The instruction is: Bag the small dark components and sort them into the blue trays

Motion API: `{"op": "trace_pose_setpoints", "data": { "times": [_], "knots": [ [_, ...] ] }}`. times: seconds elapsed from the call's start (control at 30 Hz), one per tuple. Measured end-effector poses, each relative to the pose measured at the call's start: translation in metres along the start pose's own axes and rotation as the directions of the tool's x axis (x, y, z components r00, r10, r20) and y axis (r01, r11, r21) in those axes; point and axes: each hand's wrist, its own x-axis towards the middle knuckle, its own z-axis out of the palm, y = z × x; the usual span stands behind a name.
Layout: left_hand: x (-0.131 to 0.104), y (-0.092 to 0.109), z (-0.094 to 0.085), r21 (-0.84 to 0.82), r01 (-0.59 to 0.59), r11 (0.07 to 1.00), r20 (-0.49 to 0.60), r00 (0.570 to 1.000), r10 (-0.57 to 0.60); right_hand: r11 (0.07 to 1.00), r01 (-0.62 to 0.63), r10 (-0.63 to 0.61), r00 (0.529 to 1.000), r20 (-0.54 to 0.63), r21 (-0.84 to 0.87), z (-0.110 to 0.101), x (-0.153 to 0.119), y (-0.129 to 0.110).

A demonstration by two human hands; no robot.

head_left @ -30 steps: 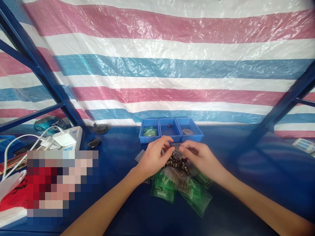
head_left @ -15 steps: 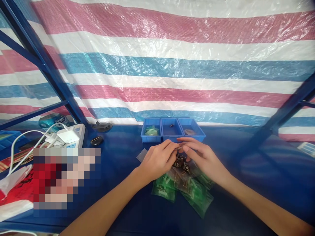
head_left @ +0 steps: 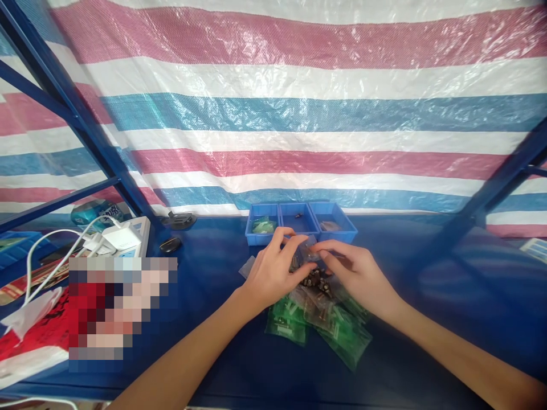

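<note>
Beyond green bags [head_left: 347,341], I list: left hand [head_left: 272,270], fingers wide; right hand [head_left: 358,272] pinching a clear bag [head_left: 307,249], presumably to steady it.

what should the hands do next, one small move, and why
Probably close the left hand on the small clear bag to steady it: the left thumb stands apart from the fingers, while the right hand pinches the bag's right side, near a pile of small dark parts.

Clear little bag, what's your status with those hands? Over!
Right hand pinches clear bag. Left hand open beside it. Small dark parts and green bags below, left hand partly blocking view.
</note>
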Motion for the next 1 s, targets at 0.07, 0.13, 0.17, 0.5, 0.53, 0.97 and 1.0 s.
{"op": "trace_pose_setpoints", "data": {
  "times": [0.07,0.13,0.17,0.5,0.53,0.97,1.0],
  "knots": [
    [0.0,-0.001,0.0,-0.008,-0.015,1.0,0.019,1.0,0.016,0.998,0.04,-0.039,0.999,0.017,-0.052,0.001,-0.002,-0.001],
    [0.0,-0.002,0.001,-0.044,-0.029,0.999,0.034,0.999,0.03,0.995,0.072,-0.069,0.996,0.054,-0.073,0.001,-0.004,-0.001],
    [0.0,-0.001,0.001,-0.076,-0.024,0.997,0.039,0.999,0.027,0.994,0.08,-0.076,0.995,0.063,-0.068,0.002,-0.004,-0.001],
    [0.005,0.0,0.006,-0.593,0.286,0.753,0.14,0.957,-0.253,0.991,-0.079,0.066,0.991,0.116,0.104,0.0,0.007,0.007],
    [0.005,0.0,0.006,-0.598,0.292,0.746,0.155,0.956,-0.25,0.985,-0.103,0.084,0.987,0.136,0.139,0.0,0.007,0.008],
    [-0.003,0.006,0.007,0.006,-0.048,0.999,0.02,0.999,0.048,0.971,-0.077,0.071,0.997,0.037,0.226,0.002,0.003,0.001],
    [-0.004,0.006,0.007,-0.014,-0.058,0.998,0.015,0.998,0.058,0.972,-0.065,0.059,0.998,0.036,0.225,0.002,0.003,0.002]
  ]
}}
